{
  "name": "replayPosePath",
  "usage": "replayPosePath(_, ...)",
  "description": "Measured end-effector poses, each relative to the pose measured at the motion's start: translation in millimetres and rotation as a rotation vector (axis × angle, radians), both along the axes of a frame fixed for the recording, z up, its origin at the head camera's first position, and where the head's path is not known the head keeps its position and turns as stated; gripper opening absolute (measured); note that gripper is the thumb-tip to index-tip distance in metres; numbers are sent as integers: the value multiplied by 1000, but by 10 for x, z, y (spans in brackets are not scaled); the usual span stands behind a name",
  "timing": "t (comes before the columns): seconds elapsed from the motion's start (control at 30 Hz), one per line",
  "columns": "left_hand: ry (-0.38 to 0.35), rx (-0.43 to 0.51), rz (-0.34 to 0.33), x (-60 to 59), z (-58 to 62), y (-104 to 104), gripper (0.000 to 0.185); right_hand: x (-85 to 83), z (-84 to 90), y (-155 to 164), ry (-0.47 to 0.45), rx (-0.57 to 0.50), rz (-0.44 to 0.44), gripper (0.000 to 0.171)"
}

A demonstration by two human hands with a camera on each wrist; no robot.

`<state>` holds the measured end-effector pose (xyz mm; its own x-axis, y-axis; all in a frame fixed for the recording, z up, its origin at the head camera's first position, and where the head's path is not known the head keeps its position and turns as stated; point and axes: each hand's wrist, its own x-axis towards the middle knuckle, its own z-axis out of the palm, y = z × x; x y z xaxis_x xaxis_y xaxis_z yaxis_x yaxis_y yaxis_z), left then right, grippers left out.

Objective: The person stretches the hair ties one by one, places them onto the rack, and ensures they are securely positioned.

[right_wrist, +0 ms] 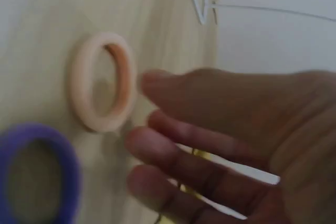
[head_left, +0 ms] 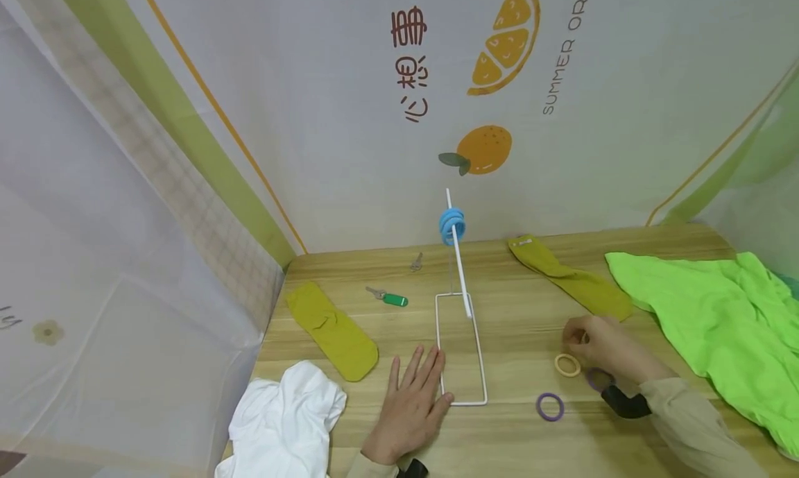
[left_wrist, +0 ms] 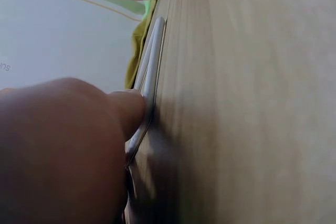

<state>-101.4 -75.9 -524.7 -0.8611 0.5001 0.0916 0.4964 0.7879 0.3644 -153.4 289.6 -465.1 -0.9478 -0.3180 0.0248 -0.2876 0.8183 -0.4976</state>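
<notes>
Nearest the person, the left hand (head_left: 408, 405) lies flat on the light wooden table (head_left: 524, 443) with its fingers straight and spread; its fingertips press against the near left side of the white wire stand's rectangular base (head_left: 460, 350). The left wrist view shows one finger (left_wrist: 128, 109) touching the white wire (left_wrist: 149, 85) where it lies on the wood. A crumpled white cloth (head_left: 284, 422) sits just beside this hand, on its left.

To the right, a purple hair ring (head_left: 550, 406) lies on the table, with a second purple hair ring (head_left: 598, 378) partly hidden under the right wrist. The right hand (head_left: 596, 346) hovers just above a pale peach hair ring (head_left: 567, 365), fingers loosely curved and holding nothing; in the right wrist view the fingers (right_wrist: 210, 145) are beside the ring (right_wrist: 102, 82) but apart from it.

Farther out, a flat mustard-yellow sock (head_left: 331, 330) lies left of the stand, and a small key with a green cap (head_left: 388, 297) lies beyond it. A second mustard-yellow sock (head_left: 571, 277) lies to the right, near a bright green garment (head_left: 705, 318) at the table's right edge.

The stand's white rod (head_left: 458, 259) leans upward from the far end of the base and carries blue hair rings (head_left: 452, 226) near its top. A small silver key (head_left: 416, 261) lies near the back wall.
</notes>
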Motion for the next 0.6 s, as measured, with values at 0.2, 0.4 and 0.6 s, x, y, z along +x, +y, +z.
replayPosePath(0.2,33,14,-9,-5,-61,4,61,117,-104,25,-94,38,-2,13)
replayPosePath(0.4,33,44,-21,16,-60,2,62,108,-192,-53,-57,54,-56,20)
replayPosePath(0.6,10,61,-18,9,-41,0,62,85,-99,-136,4,-13,-42,18)
